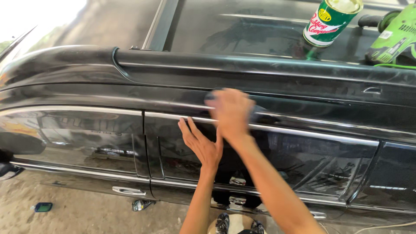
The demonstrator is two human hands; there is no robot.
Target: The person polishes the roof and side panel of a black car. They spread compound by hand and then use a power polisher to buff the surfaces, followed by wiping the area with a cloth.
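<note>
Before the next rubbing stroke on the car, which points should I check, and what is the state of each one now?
1. Right hand on the black car above the window trim: ok, though blurred by motion.
2. Pad or cloth under the right hand: cannot tell; only a dark edge shows beside the fingers.
3. Left hand flat and open against the window glass: ok.
4. Green can on the roof, standing tilted in this view: cannot tell if it is stable.
5. Green power tool on the roof, cord running off to the right: ok, lying clear of both hands.
6. Feet close to the car side: ok.
</note>
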